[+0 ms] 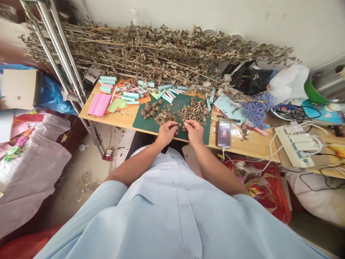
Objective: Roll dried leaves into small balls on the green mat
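Observation:
Over the near edge of a green cutting mat (172, 108), my left hand (167, 132) is closed in a pinch on a bit of dried leaf. My right hand (195, 131), close beside it, pinches dried leaf too; the pieces are tiny and partly hidden by the fingers. Just beyond my right hand spreads a heap of dried leaves (195, 110). A smaller leaf pile (164, 116) lies beyond my left hand. Several brown crumpled balls (150, 109) are grouped at the mat's left.
Bundles of dried stalks (151, 50) stretch along the wall. Rolled coloured papers (130, 95) and pink paper (99, 104) lie left. Right of the mat are a phone (223, 133) on a cable, purple yarn (258, 109) and a power strip (295, 145). Metal poles (58, 46) stand left.

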`<move>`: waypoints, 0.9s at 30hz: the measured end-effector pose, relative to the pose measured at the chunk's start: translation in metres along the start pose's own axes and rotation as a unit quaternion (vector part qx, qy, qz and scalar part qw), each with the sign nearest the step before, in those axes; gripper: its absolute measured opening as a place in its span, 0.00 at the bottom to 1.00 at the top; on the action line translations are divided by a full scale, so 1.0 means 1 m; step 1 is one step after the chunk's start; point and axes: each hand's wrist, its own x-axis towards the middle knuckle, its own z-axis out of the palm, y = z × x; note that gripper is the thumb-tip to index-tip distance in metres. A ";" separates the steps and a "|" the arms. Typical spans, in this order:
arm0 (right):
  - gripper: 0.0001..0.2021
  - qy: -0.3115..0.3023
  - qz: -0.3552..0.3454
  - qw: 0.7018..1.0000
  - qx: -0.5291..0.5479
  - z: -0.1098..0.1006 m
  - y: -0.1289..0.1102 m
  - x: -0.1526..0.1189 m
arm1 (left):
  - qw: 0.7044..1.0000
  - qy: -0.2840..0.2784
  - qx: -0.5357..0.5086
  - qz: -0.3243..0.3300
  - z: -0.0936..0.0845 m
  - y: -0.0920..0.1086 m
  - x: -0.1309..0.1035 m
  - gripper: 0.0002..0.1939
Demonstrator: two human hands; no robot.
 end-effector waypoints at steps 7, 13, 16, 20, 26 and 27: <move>0.14 -0.011 -0.001 0.999 -0.035 0.001 -0.002 -0.003 | 0.999 0.001 -0.031 -0.018 -0.005 -0.002 -0.002 0.11; 0.17 -0.073 -0.007 0.989 -0.129 0.002 -0.012 -0.002 | 0.999 0.022 0.011 0.027 -0.009 -0.010 0.001 0.09; 0.17 -0.076 -0.037 0.988 -0.130 0.002 -0.019 -0.002 | 0.996 0.022 0.063 0.066 -0.010 -0.015 0.002 0.07; 0.17 -0.124 -0.086 0.977 -0.151 0.002 -0.019 -0.002 | 0.990 0.019 0.105 0.094 -0.010 -0.018 0.002 0.06; 0.16 -0.065 0.005 0.998 -0.025 0.003 -0.010 0.004 | 0.993 0.013 0.091 0.077 -0.011 -0.018 0.002 0.07; 0.17 -0.055 0.025 0.998 0.006 0.003 -0.010 0.005 | 0.993 0.013 0.087 0.075 -0.011 -0.017 0.002 0.07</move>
